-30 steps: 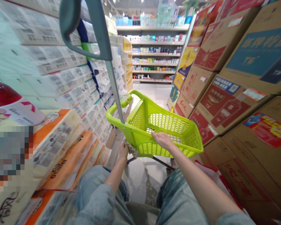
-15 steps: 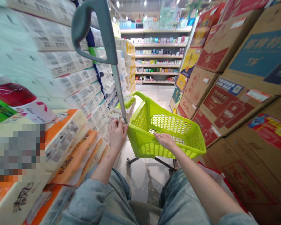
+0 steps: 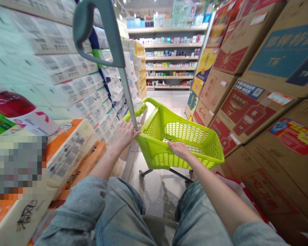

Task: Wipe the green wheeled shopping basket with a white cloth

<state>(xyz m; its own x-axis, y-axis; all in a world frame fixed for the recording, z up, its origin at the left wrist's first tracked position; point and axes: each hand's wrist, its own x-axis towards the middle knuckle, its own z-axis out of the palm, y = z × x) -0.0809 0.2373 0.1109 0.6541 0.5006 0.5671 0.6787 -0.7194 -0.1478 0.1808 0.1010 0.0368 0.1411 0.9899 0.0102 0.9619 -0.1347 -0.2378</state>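
Note:
A lime-green shopping cart [image 3: 154, 148] with perforated plastic sides stands in front of my knees. My left hand [image 3: 123, 134] is closed over the cart's green handle [image 3: 138, 111] at the near rear corner, its thumb by the foot of a metal pole [image 3: 129, 99]. Atop this pole is a grey loop grip [image 3: 118, 37]. Any cloth under my left palm is hidden. My right hand [image 3: 180, 150] is closed on the near side rim, fingers over the edge into the basket. Some of its fingers are hidden.
Wrapped tissue packs [image 3: 74, 150] rise close on the left, with a red drink bottle [image 3: 20, 109] on top. Stacked cartons [image 3: 254, 106] line the right side. Stocked shelves [image 3: 171, 59] cross the aisle's far end, beyond the pale tiled floor [image 3: 166, 99].
My left hand has shifted slightly left and up over the cart handle; the pale crumpled cloth seen by its fingers is out of sight now. My right hand stays on the rim.

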